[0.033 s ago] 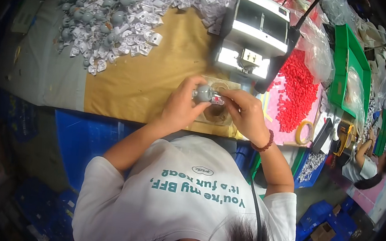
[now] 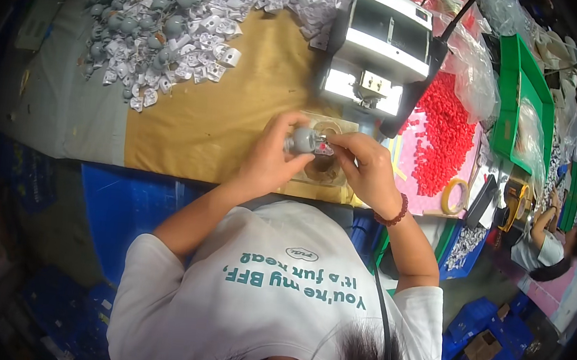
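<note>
hands meet over the counter [image 2: 224, 125], both pinching the same small grey round part [image 2: 302, 140]. left hand [image 2: 269, 161] has its fingers curled shut around the grey body, right hand [image 2: 366, 167] nips the little end piece sticking out of it, also closed tight. it's held just above a clear plastic jig [image 2: 324, 169] sitting on the brown counter top. pile of grey and white parts [image 2: 171, 23] lies well off to the upper left, grey machine [image 2: 384, 50] sits just behind, red bits [image 2: 445, 139] to the right.

2 hands [image 2: 273, 161], 1 tape roll [image 2: 453, 196], 1 machine [image 2: 385, 43]
</note>
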Tool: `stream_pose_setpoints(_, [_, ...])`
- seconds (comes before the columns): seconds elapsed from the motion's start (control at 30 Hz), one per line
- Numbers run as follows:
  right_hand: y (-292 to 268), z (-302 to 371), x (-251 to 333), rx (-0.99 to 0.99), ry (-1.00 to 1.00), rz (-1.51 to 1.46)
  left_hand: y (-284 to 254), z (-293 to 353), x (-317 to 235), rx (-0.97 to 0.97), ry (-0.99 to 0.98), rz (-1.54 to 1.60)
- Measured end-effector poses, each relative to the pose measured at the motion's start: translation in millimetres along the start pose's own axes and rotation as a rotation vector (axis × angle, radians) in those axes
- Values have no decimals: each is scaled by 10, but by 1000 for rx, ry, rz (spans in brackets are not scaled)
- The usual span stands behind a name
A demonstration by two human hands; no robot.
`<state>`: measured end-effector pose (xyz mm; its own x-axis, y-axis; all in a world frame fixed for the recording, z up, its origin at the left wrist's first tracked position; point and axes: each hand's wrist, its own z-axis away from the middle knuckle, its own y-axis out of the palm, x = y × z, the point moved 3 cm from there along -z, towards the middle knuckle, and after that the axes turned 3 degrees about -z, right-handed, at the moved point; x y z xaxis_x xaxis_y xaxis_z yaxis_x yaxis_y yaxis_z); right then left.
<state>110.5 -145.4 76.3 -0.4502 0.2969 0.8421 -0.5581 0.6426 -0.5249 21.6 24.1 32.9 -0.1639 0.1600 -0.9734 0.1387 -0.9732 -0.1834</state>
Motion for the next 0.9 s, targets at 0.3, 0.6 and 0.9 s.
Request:
stream_pose_setpoints(0.3, [178,236,-214,-55,-108,191,120,134,230,132,-186,308])
stream_pose_setpoints(0.6, [304,207,-316,-3,-287,456,257,141,196,-103,224,-422])
stream_pose_setpoints(0.9, [298,256,-268,169,-288,571,278,95,160,-74,274,-492])
